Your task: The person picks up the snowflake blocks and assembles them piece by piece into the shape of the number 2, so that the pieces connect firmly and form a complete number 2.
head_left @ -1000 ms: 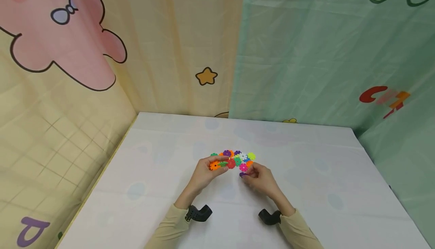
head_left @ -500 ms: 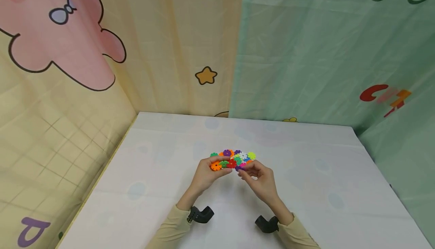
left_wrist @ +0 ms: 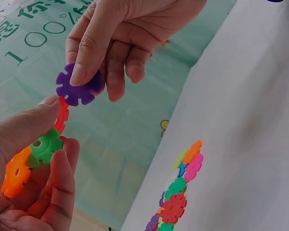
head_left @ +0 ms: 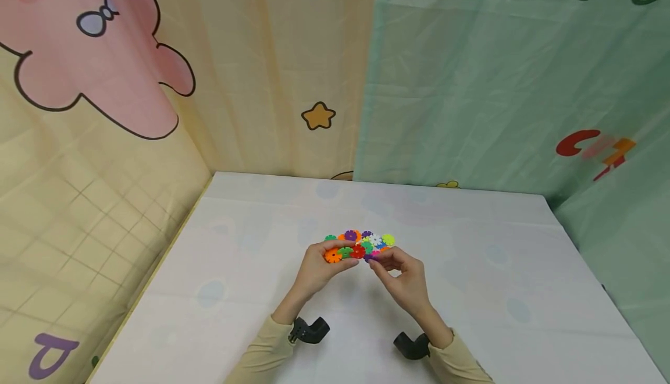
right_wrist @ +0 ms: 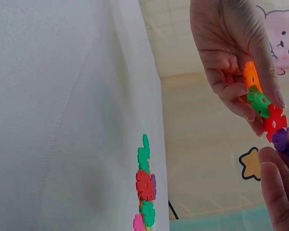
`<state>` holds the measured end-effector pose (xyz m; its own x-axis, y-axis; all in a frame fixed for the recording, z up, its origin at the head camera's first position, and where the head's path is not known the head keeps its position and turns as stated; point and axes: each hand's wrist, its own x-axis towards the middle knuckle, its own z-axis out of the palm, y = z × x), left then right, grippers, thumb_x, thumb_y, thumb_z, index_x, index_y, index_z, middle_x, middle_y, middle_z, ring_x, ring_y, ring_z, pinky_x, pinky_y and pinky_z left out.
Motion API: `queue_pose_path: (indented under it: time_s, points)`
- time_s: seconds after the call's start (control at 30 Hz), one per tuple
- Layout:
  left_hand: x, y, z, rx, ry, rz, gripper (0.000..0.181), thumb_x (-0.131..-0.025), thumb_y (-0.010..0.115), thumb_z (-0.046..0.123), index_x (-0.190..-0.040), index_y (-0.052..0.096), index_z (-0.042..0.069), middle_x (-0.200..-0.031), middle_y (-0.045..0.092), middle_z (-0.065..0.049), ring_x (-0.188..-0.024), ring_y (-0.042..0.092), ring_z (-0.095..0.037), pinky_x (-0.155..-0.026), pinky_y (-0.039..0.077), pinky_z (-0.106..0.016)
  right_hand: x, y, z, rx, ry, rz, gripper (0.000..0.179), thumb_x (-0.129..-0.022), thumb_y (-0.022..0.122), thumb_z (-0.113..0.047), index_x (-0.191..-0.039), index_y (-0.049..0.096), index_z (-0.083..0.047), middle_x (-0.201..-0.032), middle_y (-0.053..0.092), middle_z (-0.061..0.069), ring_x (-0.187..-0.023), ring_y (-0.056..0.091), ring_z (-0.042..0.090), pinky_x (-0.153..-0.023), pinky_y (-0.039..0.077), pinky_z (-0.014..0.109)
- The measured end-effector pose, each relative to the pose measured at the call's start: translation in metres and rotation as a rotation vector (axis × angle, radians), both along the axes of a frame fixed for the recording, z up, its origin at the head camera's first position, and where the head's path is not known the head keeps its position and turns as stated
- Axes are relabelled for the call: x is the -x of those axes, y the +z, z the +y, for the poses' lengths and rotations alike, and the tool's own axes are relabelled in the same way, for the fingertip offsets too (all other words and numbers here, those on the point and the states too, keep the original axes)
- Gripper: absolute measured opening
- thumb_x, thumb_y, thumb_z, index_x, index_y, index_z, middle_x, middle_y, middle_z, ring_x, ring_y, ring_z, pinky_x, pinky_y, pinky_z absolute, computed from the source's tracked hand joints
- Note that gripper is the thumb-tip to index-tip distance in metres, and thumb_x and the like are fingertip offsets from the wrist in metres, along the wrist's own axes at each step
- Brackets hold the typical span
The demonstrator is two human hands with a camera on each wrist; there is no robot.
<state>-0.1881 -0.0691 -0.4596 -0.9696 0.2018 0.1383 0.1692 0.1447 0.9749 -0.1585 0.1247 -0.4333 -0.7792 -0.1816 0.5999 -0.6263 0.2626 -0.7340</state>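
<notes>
My left hand [head_left: 318,266] grips a short chain of plastic snowflake discs between thumb and fingers. In the left wrist view the chain runs from an orange disc [left_wrist: 15,173] through a green disc [left_wrist: 47,147] to a red disc [left_wrist: 63,118]. With thumb and forefinger my right hand [head_left: 405,279] pinches a purple snowflake disc [left_wrist: 70,97]. The purple disc's edge meets the free edge of the red disc, as the right wrist view also shows. Part of the purple disc is hidden behind the right thumb.
Several more snowflake discs [head_left: 376,240] in mixed colours lie grouped on the white table [head_left: 251,291] just beyond the hands. Black wrist cameras sit on both forearms. Printed curtains [head_left: 445,81] hang behind the table's far edge and at its sides.
My right hand has brought the purple disc up and left to the red disc on the chain. Both hands have barely moved over the last half second.
</notes>
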Motion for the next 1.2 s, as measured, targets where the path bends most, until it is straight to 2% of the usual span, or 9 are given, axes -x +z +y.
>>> queue_pose_path:
  time_s: [0.07,0.23,0.3,0.47,0.7,0.8,0.97,1.07,1.2]
  points:
    - [-0.001,0.002,0.001,0.020,-0.004,0.008,0.034,-0.078,0.080,0.017,-0.111,0.071,0.011,-0.113,0.064,-0.004,-0.101,0.056,-0.020,-0.068,0.052,-0.024,0.000,0.001,0.000,-0.015,-0.021,0.016,0.016,-0.075,0.073,0.013,-0.086,0.064,0.005,-0.078,0.068,0.013,-0.063,0.066,0.021,-0.058,0.056,0.029]
    - [-0.014,0.026,0.002,0.060,-0.013,0.044,0.032,-0.080,0.078,0.011,-0.111,0.070,0.005,-0.113,0.065,-0.008,-0.104,0.056,-0.023,-0.069,0.051,-0.024,-0.001,0.000,-0.001,-0.021,-0.026,0.038,0.016,-0.075,0.073,0.013,-0.086,0.064,0.005,-0.076,0.068,0.014,-0.062,0.066,0.023,-0.058,0.056,0.029]
    - [-0.013,0.023,0.002,0.054,-0.007,0.057,0.032,-0.080,0.078,0.015,-0.110,0.071,0.007,-0.113,0.065,-0.007,-0.105,0.057,-0.023,-0.071,0.052,-0.025,-0.001,-0.001,-0.002,-0.017,-0.017,0.042,0.016,-0.075,0.073,0.013,-0.086,0.063,0.006,-0.076,0.068,0.014,-0.062,0.066,0.025,-0.058,0.056,0.029]
    - [-0.003,-0.003,0.003,0.048,0.019,0.050,0.034,-0.078,0.080,0.025,-0.110,0.072,0.014,-0.113,0.065,0.000,-0.109,0.055,-0.021,-0.078,0.052,-0.027,-0.001,-0.005,-0.004,-0.013,-0.022,0.055,0.018,-0.074,0.072,0.015,-0.085,0.061,0.007,-0.075,0.068,0.015,-0.062,0.066,0.025,-0.057,0.056,0.028]
    - [-0.017,0.029,0.004,0.071,-0.022,0.126,0.035,-0.081,0.076,0.008,-0.114,0.068,0.001,-0.114,0.065,-0.009,-0.112,0.055,-0.028,-0.090,0.047,-0.039,-0.002,-0.005,-0.005,-0.030,-0.057,0.088,0.020,-0.071,0.074,0.017,-0.081,0.061,0.006,-0.073,0.068,0.013,-0.061,0.066,0.022,-0.058,0.055,0.025]
    - [-0.020,0.034,0.004,0.087,-0.038,0.172,0.034,-0.080,0.075,0.006,-0.113,0.068,0.000,-0.113,0.066,-0.009,-0.111,0.056,-0.027,-0.092,0.045,-0.041,0.001,-0.013,-0.003,-0.022,-0.055,0.109,0.022,-0.069,0.074,0.019,-0.080,0.061,0.005,-0.072,0.068,0.013,-0.060,0.066,0.022,-0.058,0.055,0.023]
    - [-0.012,0.017,0.005,0.088,-0.039,0.242,0.035,-0.078,0.077,0.005,-0.112,0.070,0.002,-0.110,0.068,-0.005,-0.109,0.058,-0.025,-0.093,0.045,-0.042,0.009,-0.033,0.001,0.008,-0.045,0.123,0.027,-0.068,0.074,0.020,-0.082,0.062,0.001,-0.073,0.068,0.012,-0.061,0.066,0.020,-0.059,0.054,0.022]
    - [-0.005,0.003,0.005,0.089,-0.035,0.265,0.036,-0.077,0.078,0.012,-0.112,0.071,0.008,-0.109,0.068,0.003,-0.109,0.058,-0.019,-0.094,0.045,-0.040,0.010,-0.035,0.001,0.025,-0.048,0.139,0.027,-0.068,0.075,0.019,-0.083,0.063,0.000,-0.074,0.068,0.009,-0.062,0.066,0.017,-0.060,0.054,0.021]
    - [-0.004,0.001,0.004,0.099,-0.042,0.320,0.035,-0.078,0.077,0.020,-0.112,0.072,0.013,-0.107,0.068,0.009,-0.107,0.059,-0.013,-0.093,0.046,-0.036,0.009,-0.034,0.000,0.041,-0.054,0.175,0.025,-0.069,0.076,0.016,-0.082,0.064,-0.001,-0.074,0.068,0.007,-0.061,0.066,0.015,-0.059,0.054,0.020]
